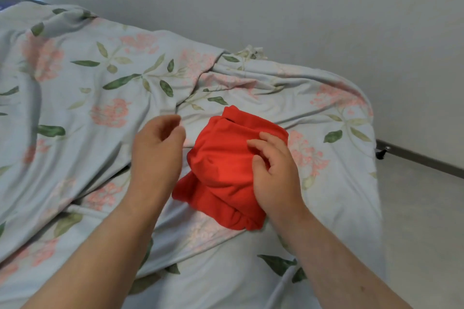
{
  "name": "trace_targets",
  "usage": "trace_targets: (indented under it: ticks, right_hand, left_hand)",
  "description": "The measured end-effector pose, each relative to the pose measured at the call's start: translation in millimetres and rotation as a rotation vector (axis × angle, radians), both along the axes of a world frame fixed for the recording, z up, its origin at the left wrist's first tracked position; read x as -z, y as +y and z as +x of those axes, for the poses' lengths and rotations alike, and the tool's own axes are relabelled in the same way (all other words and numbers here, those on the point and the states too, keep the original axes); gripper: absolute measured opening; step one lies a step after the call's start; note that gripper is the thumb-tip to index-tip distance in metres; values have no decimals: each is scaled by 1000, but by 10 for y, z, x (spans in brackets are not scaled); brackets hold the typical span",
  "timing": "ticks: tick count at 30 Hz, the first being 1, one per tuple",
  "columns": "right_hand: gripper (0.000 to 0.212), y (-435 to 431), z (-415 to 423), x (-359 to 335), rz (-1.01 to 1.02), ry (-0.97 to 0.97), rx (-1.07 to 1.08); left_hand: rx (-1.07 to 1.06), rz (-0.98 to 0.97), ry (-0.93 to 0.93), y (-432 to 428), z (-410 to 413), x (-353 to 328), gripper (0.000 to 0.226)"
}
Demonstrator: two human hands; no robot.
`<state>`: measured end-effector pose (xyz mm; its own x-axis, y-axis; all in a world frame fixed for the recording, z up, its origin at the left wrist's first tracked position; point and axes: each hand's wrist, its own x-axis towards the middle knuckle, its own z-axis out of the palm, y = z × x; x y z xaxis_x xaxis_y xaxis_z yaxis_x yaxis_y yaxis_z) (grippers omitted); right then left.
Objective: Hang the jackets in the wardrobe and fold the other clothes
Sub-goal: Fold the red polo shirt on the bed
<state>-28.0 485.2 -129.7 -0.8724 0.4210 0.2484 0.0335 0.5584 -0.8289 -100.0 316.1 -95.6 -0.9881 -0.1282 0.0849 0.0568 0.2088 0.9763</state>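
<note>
pale blue floral duvet [100, 83] covers the bed and fills most of the frame, with a plain white wall [301, 7] across the top and a strip of light floor [421, 221] at the right edge. the red garment [223, 163] lies on the duvet just right of centre, already gathered into a small, thick bundle with rounded, uneven edges. the right hand [276, 175] rests on the bundle's right side, its bent fingers [253, 144] touching the cloth; whether they only press it down or pinch a fold cannot be told. the left hand [157, 148], a little blurred, hangs just left of the bundle without touching it, fingers loosely curled and holding nothing.

judging by this, the folding part of the task is in hand and this piece looks close to done, though the bundle is lumpy rather than flat. no jacket or wardrobe shows in view. the next move probably calls for the free left hand to come onto the cloth, flatten or tuck the loose lower edge while the right hand keeps it pinned, then set it aside
</note>
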Motion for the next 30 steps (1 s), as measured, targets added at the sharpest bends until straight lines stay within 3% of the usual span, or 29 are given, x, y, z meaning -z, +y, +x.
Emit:
trace_targets:
  ticks: [2,4,5,8,12,15,17,20,22,25,27,30]
  right_hand:
    - [35,-15,5,130,-48,21,125]
    - [41,-1,2,181,-192,-48,204]
    - [42,2,16,208,-238,-94,201]
    - [42,20,22,267,-268,-119,139]
    - [43,52,-47,345,-213,-173,80]
    - [45,47,-46,417,-217,-189,80]
    - [45,61,-33,446,-249,-175,83]
    - [47,65,-24,487,-223,-190,65]
    - [49,45,-23,498,-174,-215,52]
    - [55,57,-19,486,-202,-197,94]
    - [58,93,-1,432,-338,-162,148]
    - [42,148,3,362,-675,-111,191]
  left_hand:
    - [403,-191,251,113,166,-116,34]
    - [818,-493,217,242,233,-66,48]
    - [896,-680,200,273,216,-15,48]
    - [806,-1028,78,259,69,28,43]
    - [604,-1139,68,363,-12,-27,36]
    - [644,-1273,45,531,-139,38,49]
    - [757,-1260,-2,569,-258,140,54]
    - [844,-976,-36,462,-340,410,53]
    - [785,-736,-9,380,-306,568,54]
    - [494,-623,79,371,-219,667,60]
    - [287,-590,-72,402,-182,609,65]
    - [203,-502,-402,364,-242,471,68]
